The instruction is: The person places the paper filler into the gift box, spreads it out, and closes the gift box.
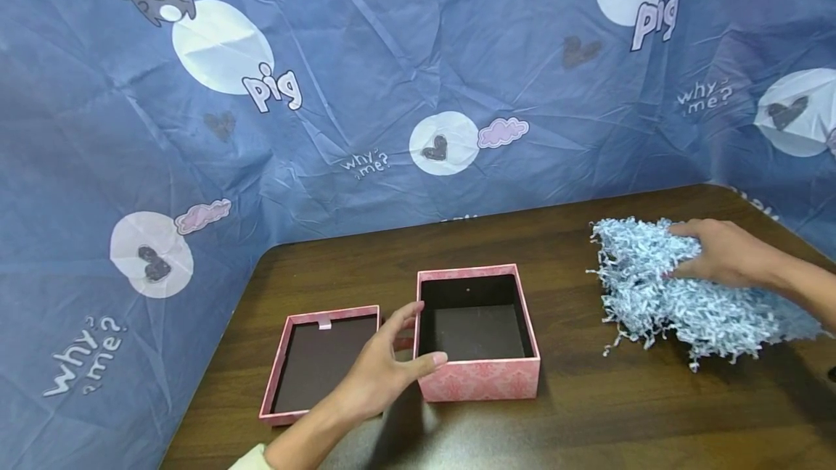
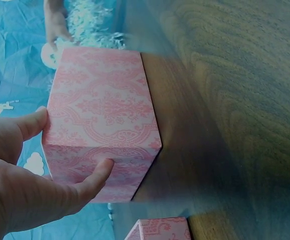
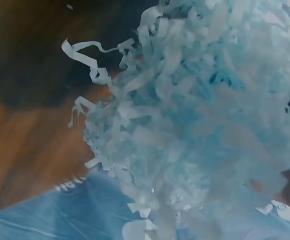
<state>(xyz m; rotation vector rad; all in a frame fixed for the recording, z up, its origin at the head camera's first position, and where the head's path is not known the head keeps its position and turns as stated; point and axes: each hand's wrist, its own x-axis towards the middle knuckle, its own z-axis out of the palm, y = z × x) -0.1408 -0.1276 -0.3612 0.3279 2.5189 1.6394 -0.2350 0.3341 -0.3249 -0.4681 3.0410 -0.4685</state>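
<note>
A pink patterned box (image 1: 483, 381) with a dark inside stands uncovered on the table. My left hand (image 1: 385, 368) is at its near left corner, fingertips on the left rim and the thumb by the front rim. In the left wrist view, the spread fingers touch the walls of the box (image 2: 99, 100). At the right, my right hand (image 1: 728, 256) grips a large fluffy heap of pale blue shredded paper (image 1: 653, 303). Its fingers are partly sunk in the strands. The shredded paper (image 3: 175, 100) covers most of the right wrist view and hides the fingers there.
The box's pink-rimmed lid (image 1: 320, 361) lies inside up on the left, partly behind my left forearm. Beneath everything is a brown wooden table (image 1: 366, 260). A blue printed cloth (image 1: 353, 122) hangs behind and along the sides.
</note>
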